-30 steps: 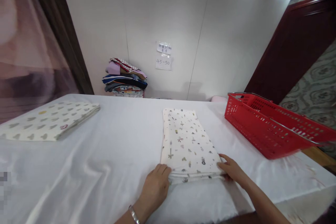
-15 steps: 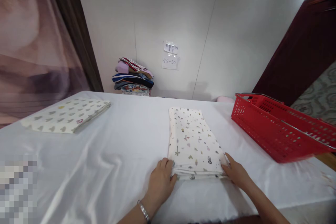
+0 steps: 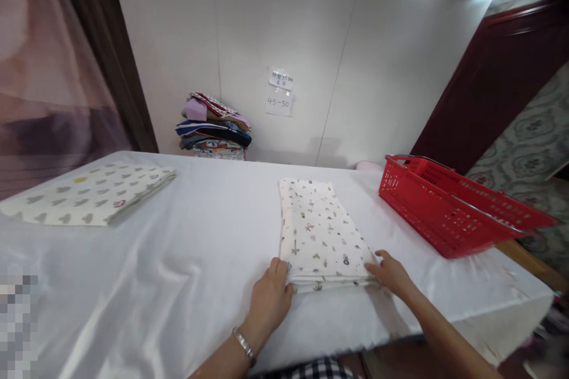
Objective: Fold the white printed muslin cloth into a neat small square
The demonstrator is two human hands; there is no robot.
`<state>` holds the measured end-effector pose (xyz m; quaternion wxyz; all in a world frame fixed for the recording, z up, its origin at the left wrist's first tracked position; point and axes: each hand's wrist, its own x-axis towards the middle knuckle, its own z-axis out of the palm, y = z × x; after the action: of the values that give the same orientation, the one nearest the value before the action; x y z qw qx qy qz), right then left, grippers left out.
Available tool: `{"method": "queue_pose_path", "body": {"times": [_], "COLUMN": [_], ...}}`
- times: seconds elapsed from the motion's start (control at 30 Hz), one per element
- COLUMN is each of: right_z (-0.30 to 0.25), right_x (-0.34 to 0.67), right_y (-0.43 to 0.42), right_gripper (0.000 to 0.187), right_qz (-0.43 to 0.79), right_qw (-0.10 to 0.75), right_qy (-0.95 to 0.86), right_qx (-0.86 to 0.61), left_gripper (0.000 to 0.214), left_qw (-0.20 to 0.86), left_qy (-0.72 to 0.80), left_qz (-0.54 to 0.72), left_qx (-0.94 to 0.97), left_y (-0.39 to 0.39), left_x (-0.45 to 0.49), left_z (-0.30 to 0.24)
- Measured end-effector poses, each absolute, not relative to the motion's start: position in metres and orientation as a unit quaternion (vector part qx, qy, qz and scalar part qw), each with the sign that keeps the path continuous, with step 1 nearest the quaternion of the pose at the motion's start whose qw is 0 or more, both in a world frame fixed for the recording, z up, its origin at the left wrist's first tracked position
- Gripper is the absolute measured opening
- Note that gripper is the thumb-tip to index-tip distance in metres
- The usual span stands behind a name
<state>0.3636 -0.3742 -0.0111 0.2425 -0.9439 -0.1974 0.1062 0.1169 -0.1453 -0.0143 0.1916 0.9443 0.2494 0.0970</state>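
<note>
A folded white cloth (image 3: 317,231) with small printed plants and starfish lies lengthwise on the white-covered table (image 3: 222,231). Its several layers show along the near edge. At the near left corner, my left hand (image 3: 269,296) is closed on the cloth, thumb at the front edge and fingers by the side; a silver bracelet is on that wrist. My right hand (image 3: 391,275) takes the near right corner, one fingertip on top and another finger lifted slightly beside the edge. Its lower fingers are hidden.
To the right stands a red perforated basket (image 3: 427,207) with metal handles. A folded cream cloth (image 3: 89,195) with grey cloud-like shapes lies at the left. Behind the table rises a pile of folded fabrics (image 3: 216,127) against the wall, near paper labels (image 3: 279,102).
The view has turned slightly right, so things sit further left. Both hands stay at the cloth's near corners; the near-edge layers look more even, and a right finger is lifted more.
</note>
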Motion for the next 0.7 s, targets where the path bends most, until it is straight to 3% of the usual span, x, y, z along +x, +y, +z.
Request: {"method": "queue_pose_path", "body": {"times": [0.13,0.2,0.33,0.5,0.7], "right_z": [0.003,0.007,0.007,0.001,-0.014], "right_x": [0.357,0.354,0.352,0.353,0.357], "right_y": [-0.368,-0.368,-0.371,-0.370,-0.372], "right_gripper": [0.037,0.036,0.033,0.033,0.028], "right_qz": [0.161,0.200,0.224,0.180,0.169], "right_qw": [0.456,0.490,0.455,0.491,0.277], "right_qy": [-0.152,-0.112,-0.076,-0.111,-0.136], "right_qx": [-0.862,-0.841,-0.859,-0.845,-0.936], "left_gripper": [0.029,0.024,0.015,0.015,0.013], "left_qw": [0.113,0.085,0.065,0.070,0.078], "left_qy": [0.188,0.159,0.133,0.150,0.169], "left_qz": [0.101,0.102,0.135,0.167,0.121], "left_qx": [0.970,0.978,0.980,0.972,0.975], "left_y": [-0.146,-0.145,-0.140,-0.140,-0.144], "left_x": [0.118,0.118,0.114,0.110,0.110], "left_z": [-0.015,-0.014,-0.008,-0.008,-0.017]}}
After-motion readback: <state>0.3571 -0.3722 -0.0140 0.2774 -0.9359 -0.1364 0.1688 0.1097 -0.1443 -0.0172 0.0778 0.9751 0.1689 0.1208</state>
